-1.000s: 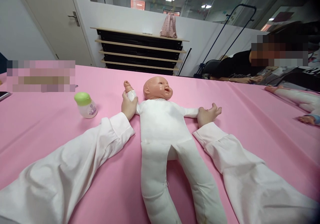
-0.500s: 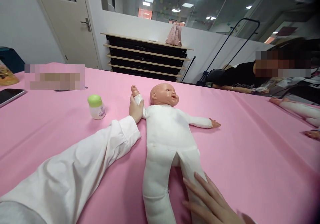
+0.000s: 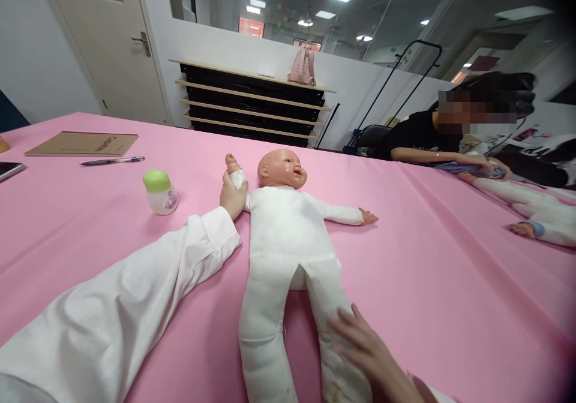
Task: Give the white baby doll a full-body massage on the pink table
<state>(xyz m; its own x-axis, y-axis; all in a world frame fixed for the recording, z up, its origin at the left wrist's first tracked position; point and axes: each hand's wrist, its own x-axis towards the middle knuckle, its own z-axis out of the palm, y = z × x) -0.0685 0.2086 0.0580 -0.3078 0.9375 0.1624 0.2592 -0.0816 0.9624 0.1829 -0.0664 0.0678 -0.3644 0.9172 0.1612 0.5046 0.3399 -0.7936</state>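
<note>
A baby doll (image 3: 288, 229) with a white cloth body lies on its back on the pink-covered table (image 3: 405, 307), its head at the far end and turned to the right. My left hand (image 3: 234, 194) is wrapped around the doll's left-side forearm, and the doll's small hand sticks up above my grip. Over the doll's right-side leg is my right hand (image 3: 366, 346), fingers extended and slightly blurred; whether it touches the cloth I cannot tell. A white jar with a green lid (image 3: 161, 193) stands to the left of my left hand.
A brown notebook (image 3: 81, 143), a pen (image 3: 112, 161) and a phone (image 3: 9, 170) lie at the far left. Across the table on the right, a person in a black top (image 3: 414, 136) handles some cloth beside another doll (image 3: 531, 202). Behind stand shelves (image 3: 252, 100) with a pink backpack (image 3: 302, 65).
The view has swung slightly to the right. My right hand has shifted a little over the doll's leg and its fingers blur. My left hand keeps its hold on the doll's forearm.
</note>
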